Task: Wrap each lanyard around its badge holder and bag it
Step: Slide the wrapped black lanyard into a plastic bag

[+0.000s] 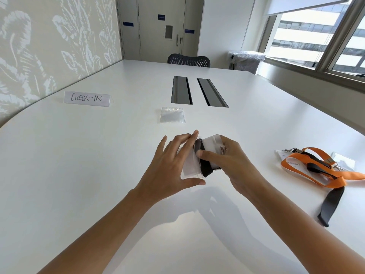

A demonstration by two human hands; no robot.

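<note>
bagging step, centre of frame. left hand pinches the clear bag between thumb and nearly straight fingers. right hand grips the badge holder, black lanyard wound round it, partly inside the bag mouth. next: push it fully in, then seal. mid right: orange lanyard not yet wrapped. further up, centre: spare bag. upper left: check-in sign.
</note>
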